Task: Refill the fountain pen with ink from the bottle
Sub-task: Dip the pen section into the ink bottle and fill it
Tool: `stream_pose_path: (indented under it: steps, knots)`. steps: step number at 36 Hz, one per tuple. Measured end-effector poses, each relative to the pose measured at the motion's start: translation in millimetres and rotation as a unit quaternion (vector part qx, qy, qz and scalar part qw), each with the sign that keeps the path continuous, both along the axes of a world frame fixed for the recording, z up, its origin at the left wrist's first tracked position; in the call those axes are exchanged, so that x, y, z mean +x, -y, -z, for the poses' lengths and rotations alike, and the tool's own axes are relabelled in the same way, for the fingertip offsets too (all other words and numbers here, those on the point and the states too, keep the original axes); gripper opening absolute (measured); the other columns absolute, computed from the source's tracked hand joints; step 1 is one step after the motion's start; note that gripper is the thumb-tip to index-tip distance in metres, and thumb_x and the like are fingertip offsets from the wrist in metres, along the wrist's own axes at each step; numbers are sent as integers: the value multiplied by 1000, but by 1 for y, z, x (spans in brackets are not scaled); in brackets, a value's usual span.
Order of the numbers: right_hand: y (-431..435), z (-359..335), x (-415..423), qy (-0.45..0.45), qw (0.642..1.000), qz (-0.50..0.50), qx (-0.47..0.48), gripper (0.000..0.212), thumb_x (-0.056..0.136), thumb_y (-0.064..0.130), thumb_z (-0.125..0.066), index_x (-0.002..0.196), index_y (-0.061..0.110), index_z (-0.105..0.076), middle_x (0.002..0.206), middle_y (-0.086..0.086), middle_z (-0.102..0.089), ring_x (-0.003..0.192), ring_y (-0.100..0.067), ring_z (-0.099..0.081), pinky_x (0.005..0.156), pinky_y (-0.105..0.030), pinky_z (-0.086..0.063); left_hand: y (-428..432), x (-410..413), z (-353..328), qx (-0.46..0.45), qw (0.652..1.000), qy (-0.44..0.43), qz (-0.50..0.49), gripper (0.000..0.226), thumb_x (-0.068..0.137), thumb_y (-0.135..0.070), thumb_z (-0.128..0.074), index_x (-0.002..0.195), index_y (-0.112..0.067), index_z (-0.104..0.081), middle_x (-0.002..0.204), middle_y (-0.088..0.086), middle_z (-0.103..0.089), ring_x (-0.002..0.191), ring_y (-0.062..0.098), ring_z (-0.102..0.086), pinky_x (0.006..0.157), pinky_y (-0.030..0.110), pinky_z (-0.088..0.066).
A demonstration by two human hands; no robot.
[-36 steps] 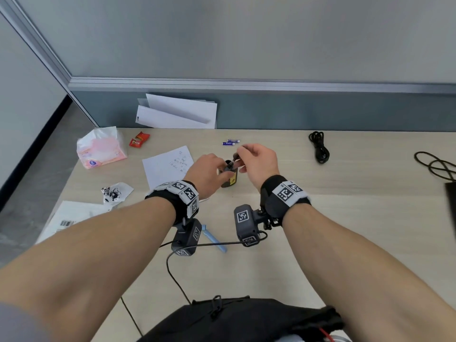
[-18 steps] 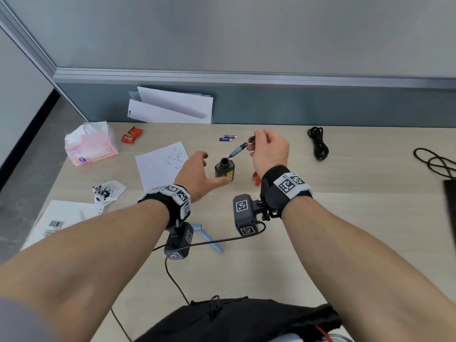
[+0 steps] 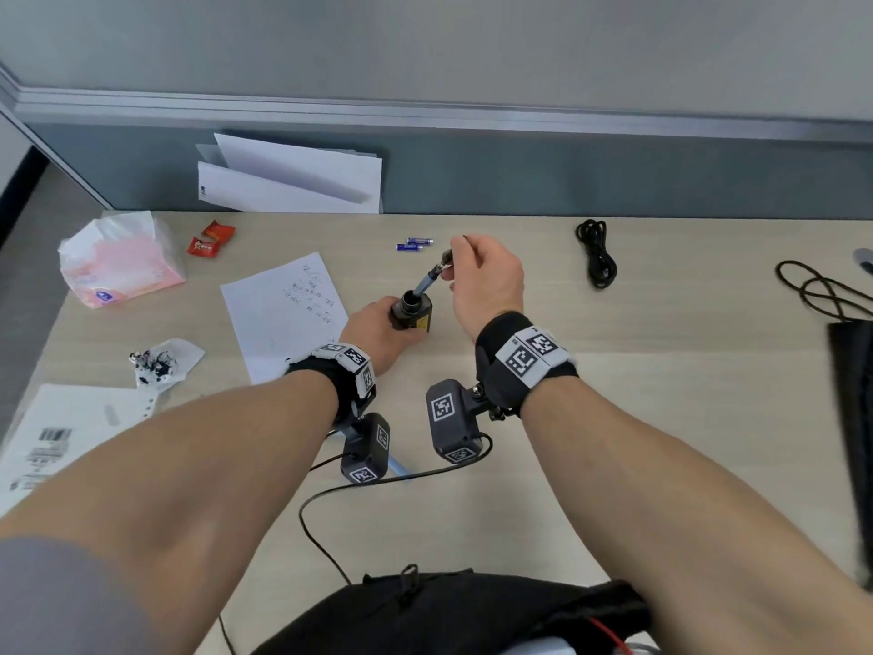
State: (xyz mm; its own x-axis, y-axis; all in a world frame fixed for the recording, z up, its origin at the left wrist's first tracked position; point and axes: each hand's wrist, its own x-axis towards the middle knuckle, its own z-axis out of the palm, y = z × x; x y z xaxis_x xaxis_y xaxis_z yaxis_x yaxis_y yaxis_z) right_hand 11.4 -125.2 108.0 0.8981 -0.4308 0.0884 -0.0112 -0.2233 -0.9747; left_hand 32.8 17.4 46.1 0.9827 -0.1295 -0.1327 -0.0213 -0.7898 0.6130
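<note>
The ink bottle (image 3: 416,320) is gripped on the desk (image 3: 661,418) by the left hand (image 3: 373,334). The fountain pen (image 3: 426,282) is pinched by the right hand (image 3: 489,281) and held tilted, with its lower end pointed near-left into the bottle mouth.

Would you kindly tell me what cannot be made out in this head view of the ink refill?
Head view:
- Tip of the pen: down in the mouth of the ink bottle, so ink level is hidden.
- Pen's upper end: covered by the right hand.
- Bottle's left side: wrapped by the left hand; label too small.
- Handwriting on the paper sheet: too small.
- A grey object: cut off by the right edge.
</note>
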Motion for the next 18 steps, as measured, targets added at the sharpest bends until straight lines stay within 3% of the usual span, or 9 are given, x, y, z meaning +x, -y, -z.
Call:
stream_pose_path:
  steps: [5,12,18]
  knots:
    - [3,-2,-1,0,1000,2,-7,22,92,30,-49,73,29,-59,76,2,-67,78,-22,-66,74,-46,-56,2,-1,-2,-7,1000,1,7,35,79,-43,-70,106,-23,-60,91,-4,-64,83,18,-58,68,27,-39]
    - [6,1,-3,-16,1000,2,-16,22,93,32,-49,73,30,-57,75,3,-67,77,-19,-66,74,-44,-56,4,-4,-15,34,999,14,28,34,85,-38,-61,97,-14,-41,81,6,-58,70,26,-57,59,32,-44]
    - [7,9,-6,-38,999,-8,-33,21,93,28,-49,76,23,-58,80,-5,-67,82,-27,-66,79,-47,-53,4,-5,-27,114,988,38,93,30,85,-33,-59,95,-15,-38,72,2,-52,61,25,-53,55,33,-43]
